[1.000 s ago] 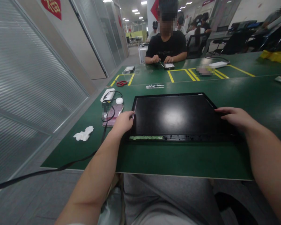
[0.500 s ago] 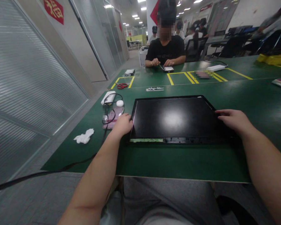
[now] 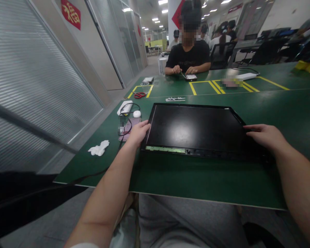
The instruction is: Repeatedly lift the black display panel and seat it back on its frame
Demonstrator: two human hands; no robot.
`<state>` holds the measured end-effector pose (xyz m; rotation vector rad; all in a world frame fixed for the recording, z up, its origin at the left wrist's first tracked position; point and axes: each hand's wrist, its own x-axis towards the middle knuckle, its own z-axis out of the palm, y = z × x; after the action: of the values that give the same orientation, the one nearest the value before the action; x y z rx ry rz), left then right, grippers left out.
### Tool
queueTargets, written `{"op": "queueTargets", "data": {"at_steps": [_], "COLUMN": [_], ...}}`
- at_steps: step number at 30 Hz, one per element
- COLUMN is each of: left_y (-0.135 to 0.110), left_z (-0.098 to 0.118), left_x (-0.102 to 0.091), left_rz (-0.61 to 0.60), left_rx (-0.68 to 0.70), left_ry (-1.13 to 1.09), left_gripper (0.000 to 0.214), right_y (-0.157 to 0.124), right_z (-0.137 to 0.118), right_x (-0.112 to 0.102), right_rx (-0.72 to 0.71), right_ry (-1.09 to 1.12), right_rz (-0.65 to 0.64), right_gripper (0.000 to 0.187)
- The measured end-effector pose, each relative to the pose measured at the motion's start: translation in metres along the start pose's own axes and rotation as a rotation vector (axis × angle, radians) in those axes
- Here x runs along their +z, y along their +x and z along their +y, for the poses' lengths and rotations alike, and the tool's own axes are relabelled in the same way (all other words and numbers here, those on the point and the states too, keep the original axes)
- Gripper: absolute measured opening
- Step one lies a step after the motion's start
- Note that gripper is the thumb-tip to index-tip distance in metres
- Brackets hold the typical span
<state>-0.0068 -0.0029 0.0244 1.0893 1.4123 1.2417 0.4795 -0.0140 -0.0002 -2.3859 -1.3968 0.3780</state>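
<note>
At the near edge, dark grey fabric over the person's lap [image 3: 186, 220] sits below the green, smooth-topped table [image 3: 204, 182]. On the table's near part is a wide, rectangular black panel with a glossy screen and raised black rim [image 3: 193, 125], between the two hands; whether it lies fully flat cannot be told. A narrow green circuit strip [image 3: 166, 150] runs along the left part of its near edge. The left hand [image 3: 138, 132] holds the panel's left rim, its fingers closed in on the edge; the right hand [image 3: 265, 137] holds the right rim with fingertips and thumb, its other fingers partly hidden. Left of the left forearm lies a crumpled white tissue [image 3: 99, 148]. A pinkish-purple phone [image 3: 136, 121] lies just beside the left hand, a thin black cord looping over it. Beyond it are a small, rounded white case [image 3: 136, 114] and an oblong white block [image 3: 125, 107]. Farther off are thin white strips [image 3: 175, 99] and red-handled scissors [image 3: 140, 95]. Across the table, a person in a black T-shirt [image 3: 187, 57] handles a small silver-and-black box [image 3: 191, 78].
</note>
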Motion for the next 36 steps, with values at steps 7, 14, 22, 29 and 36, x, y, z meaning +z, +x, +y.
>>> {"op": "queueTargets", "data": {"at_steps": [7, 14, 22, 29, 36], "left_y": [0.002, 0.005, -0.011, -0.021, -0.018], "left_z": [0.008, 0.007, 0.016, 0.020, 0.018], "left_x": [0.004, 0.005, 0.009, 0.013, 0.015], "left_rz": [0.087, -0.082, -0.037, -0.109, -0.181], "left_rx": [-0.204, -0.249, -0.239, -0.154, -0.116], "left_ry": [-0.224, -0.376, -0.284, -0.240, -0.309], "left_gripper": [0.055, 0.058, 0.092, 0.059, 0.052], "right_y": [0.001, -0.003, -0.008, -0.011, 0.000], "right_z": [-0.001, -0.005, -0.010, -0.014, -0.001], "right_x": [-0.001, -0.003, -0.004, -0.006, 0.002], "right_rx": [-0.017, -0.022, -0.024, 0.006, -0.067], "right_ry": [-0.018, -0.038, -0.054, -0.040, -0.028], "right_rz": [0.014, -0.016, -0.004, -0.015, 0.012], "right_gripper": [0.041, 0.044, 0.045, 0.047, 0.046]}}
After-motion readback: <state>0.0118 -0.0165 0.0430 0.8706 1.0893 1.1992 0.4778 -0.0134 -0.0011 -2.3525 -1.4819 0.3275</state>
